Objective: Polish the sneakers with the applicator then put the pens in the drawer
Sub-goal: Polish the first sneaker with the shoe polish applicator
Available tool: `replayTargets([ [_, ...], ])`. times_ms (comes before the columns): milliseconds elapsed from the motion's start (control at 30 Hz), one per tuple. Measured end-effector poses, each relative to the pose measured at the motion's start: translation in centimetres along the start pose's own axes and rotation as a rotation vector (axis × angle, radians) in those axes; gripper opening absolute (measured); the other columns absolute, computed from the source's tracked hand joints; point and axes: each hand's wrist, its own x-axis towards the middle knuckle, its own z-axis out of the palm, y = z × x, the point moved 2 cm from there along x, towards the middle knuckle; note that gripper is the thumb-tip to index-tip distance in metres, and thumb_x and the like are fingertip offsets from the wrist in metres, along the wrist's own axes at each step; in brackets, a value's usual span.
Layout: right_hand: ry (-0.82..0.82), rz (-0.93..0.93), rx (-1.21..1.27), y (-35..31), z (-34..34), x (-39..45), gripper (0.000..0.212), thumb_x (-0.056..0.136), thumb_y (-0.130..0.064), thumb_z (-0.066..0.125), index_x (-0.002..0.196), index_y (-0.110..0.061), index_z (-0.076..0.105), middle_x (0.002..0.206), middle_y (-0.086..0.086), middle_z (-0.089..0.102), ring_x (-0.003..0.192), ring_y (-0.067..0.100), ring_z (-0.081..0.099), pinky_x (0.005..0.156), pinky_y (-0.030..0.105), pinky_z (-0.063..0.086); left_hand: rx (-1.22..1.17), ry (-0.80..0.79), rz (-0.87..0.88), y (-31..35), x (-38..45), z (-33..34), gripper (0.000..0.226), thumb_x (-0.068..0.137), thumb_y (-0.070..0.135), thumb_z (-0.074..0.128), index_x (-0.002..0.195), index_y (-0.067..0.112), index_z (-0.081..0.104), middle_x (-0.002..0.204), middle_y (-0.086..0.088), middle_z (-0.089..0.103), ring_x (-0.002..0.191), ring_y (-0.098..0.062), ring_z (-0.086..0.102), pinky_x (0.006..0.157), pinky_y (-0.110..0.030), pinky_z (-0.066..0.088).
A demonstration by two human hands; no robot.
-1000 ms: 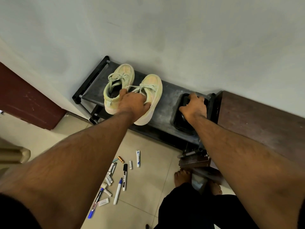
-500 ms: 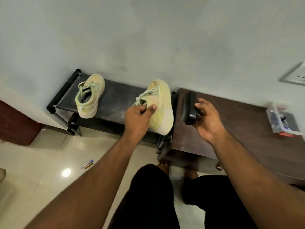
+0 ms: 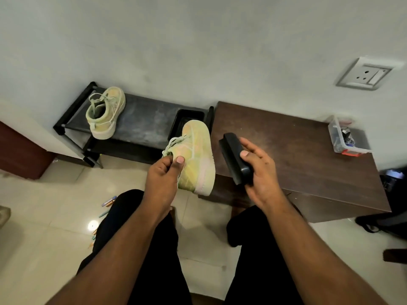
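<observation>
My left hand (image 3: 164,175) grips a pale green sneaker (image 3: 196,157) by its collar and holds it in the air, toe pointing away, in front of my knees. My right hand (image 3: 258,170) holds a black applicator (image 3: 234,157) just right of that sneaker, a small gap between them. The other green sneaker (image 3: 104,113) stands on the black shoe rack (image 3: 145,119) at the left. A few pens (image 3: 109,201) lie on the tiled floor beside my left leg, partly hidden by it.
An empty black tray (image 3: 187,116) sits at the rack's right end. A dark wooden cabinet (image 3: 308,155) stands to the right, with a clear plastic box (image 3: 345,137) of small items on its far corner. A wall socket (image 3: 365,75) is above.
I lifted one sneaker off the rack and the applicator out of the black tray, then drew both back toward me. The view shifted right and away from the pens on the floor.
</observation>
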Motion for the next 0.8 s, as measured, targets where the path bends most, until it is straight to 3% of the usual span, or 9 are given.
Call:
replayTargets([
  [100,-0.112,-0.134,-0.234,0.6,2.1,-0.4,0.043,0.086,0.001,0.062,0.125,-0.016,0.063,0.118,0.002,0.068,0.104,0.018,0.067,0.079,0.029,0.056,0.079,-0.046,0.041,-0.2,-0.6,-1.0,0.021,0.099,0.024,0.052,0.106,0.012,0.068,0.098,0.000,0.073,0.090,-0.007,0.067,0.075,-0.021,0.054],
  [233,-0.227,-0.330,-0.556,1.0,4.9,0.0,0.044,0.077,-0.007,0.073,0.118,-0.023,0.066,0.127,-0.003,0.061,0.119,0.008,0.057,0.100,0.023,0.045,0.092,-0.014,0.078,0.3,-0.7,-2.0,0.024,0.100,0.018,0.051,0.095,-0.001,0.064,0.074,0.001,0.062,0.063,0.000,0.054,0.055,-0.014,0.044],
  [367,-0.333,-0.388,-0.802,2.2,7.0,1.7,0.053,0.081,-0.010,0.074,0.130,-0.024,0.059,0.140,-0.010,0.051,0.126,-0.007,0.045,0.091,0.004,0.039,0.132,-0.030,0.116,1.3,2.2,-3.6,0.035,0.096,0.024,0.056,0.090,-0.011,0.054,0.079,-0.012,0.054,0.074,-0.019,0.047,0.067,-0.032,0.042],
  [533,-0.311,-0.407,-0.800,3.9,9.1,4.6,0.057,0.085,-0.008,0.069,0.137,-0.025,0.050,0.147,-0.010,0.043,0.127,-0.011,0.040,0.091,0.000,0.036,0.102,-0.044,0.094,1.3,6.3,-5.0,0.025,0.098,0.014,0.054,0.092,-0.009,0.059,0.081,-0.011,0.060,0.074,-0.013,0.053,0.066,-0.023,0.048],
  [667,-0.242,-0.436,-0.822,3.9,9.6,7.9,0.056,0.085,-0.010,0.069,0.137,-0.021,0.051,0.147,-0.005,0.044,0.134,0.002,0.040,0.097,0.002,0.034,0.054,-0.028,0.094,0.6,8.5,-4.1,0.026,0.098,0.016,0.055,0.095,-0.010,0.058,0.084,-0.023,0.058,0.080,-0.020,0.051,0.072,-0.034,0.046],
  [800,-0.198,-0.469,-0.843,4.0,8.8,9.2,0.059,0.078,-0.025,0.070,0.135,-0.024,0.054,0.143,-0.007,0.047,0.133,0.006,0.043,0.100,0.015,0.042,0.034,0.043,0.125,0.3,9.6,-2.7,0.021,0.098,0.015,0.055,0.096,-0.005,0.062,0.093,-0.026,0.062,0.081,-0.018,0.055,0.073,-0.034,0.050],
])
